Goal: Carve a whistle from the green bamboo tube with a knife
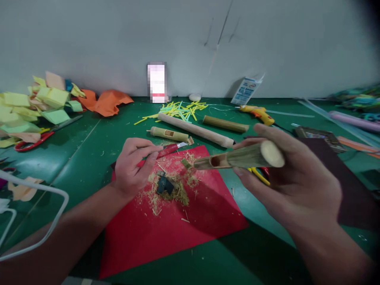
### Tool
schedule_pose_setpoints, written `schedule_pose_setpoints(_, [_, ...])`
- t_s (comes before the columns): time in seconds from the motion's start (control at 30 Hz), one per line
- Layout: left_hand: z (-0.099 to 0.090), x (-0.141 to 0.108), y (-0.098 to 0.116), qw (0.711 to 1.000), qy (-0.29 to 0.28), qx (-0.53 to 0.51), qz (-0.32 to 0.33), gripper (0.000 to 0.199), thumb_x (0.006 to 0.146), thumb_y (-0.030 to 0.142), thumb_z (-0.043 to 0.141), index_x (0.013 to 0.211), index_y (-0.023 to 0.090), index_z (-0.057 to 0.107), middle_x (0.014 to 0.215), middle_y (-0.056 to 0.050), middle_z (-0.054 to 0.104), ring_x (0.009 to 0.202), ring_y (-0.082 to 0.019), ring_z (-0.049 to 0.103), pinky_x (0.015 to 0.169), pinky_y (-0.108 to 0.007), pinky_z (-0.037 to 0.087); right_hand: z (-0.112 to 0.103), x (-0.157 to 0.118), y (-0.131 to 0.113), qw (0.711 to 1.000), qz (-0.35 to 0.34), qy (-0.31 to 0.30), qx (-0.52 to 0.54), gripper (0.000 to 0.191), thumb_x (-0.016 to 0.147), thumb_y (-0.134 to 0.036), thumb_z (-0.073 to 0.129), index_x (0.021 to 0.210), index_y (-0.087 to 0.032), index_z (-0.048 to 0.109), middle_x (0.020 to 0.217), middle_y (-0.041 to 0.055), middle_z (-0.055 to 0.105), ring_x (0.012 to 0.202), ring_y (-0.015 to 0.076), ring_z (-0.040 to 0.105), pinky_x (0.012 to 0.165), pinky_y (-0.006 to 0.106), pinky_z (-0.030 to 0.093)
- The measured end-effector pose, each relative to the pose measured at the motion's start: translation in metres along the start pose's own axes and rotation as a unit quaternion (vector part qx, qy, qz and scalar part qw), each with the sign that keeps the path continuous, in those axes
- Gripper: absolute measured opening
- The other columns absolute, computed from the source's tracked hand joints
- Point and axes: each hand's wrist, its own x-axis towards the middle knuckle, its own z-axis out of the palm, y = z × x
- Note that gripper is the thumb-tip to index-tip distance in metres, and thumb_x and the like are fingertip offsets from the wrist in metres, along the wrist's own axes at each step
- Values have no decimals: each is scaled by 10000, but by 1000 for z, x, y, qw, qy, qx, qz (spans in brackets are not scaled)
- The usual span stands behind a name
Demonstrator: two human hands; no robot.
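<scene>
My left hand (pixel 133 164) is closed around a red-handled knife (pixel 169 150), its metal blade pointing right. Between the thumb and fingers of my right hand (pixel 297 178) is a bamboo tube (pixel 246 156) with a notch cut near its left part and a pale round end towards me. Below both hands a red sheet (pixel 178 245) lies on the green table, with shavings (pixel 181 194) and a dark piece (pixel 164 185) on it. Just beyond the knife lies another notched bamboo tube (pixel 169 133).
A long wooden stick (pixel 196 130), a bamboo piece (pixel 225 123) and yellow strips (pixel 178 111) lie behind. At the right is a yellow glue gun (pixel 257 114); at the left, red scissors (pixel 38 141) and folded papers (pixel 35 103). A phone (pixel 157 82) leans on the wall.
</scene>
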Motion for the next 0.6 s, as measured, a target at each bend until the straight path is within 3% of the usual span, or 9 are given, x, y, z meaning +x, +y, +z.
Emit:
schedule_pose_setpoints(0.07, [0,0,0,1000,1,2,-7,177,865,157,588,992,228,689,956,-29,635,900,-167,601,790,-330,524,0,1,1,998,16,11,58,696,714,-146,731,1340,-336,495,1110,61,629,1065,278,617,946,479,514])
schedule_pose_setpoints(0.2, [1,-1,1,1000,-2,-7,-16,175,872,166,582,991,234,690,951,-29,634,896,-166,601,784,-330,526,6,-2,9,987,100,-30,119,670,714,-199,748,1319,-340,497,1077,42,635,1028,242,628,895,425,543])
schedule_pose_setpoints(0.37, [1,-1,5,999,-43,-19,-23,174,883,193,572,1002,241,690,954,-31,639,886,-168,600,780,-334,527,14,-6,19,974,138,-91,153,526,763,-250,700,1254,-329,528,1025,29,625,892,200,646,755,357,570])
schedule_pose_setpoints(0.6, [0,-3,7,995,-74,-45,-38,195,886,172,557,1016,237,688,960,-29,638,880,-155,606,779,-313,519,16,-8,30,962,164,-100,193,476,767,-228,684,1211,-329,547,1063,27,596,891,190,623,691,321,551])
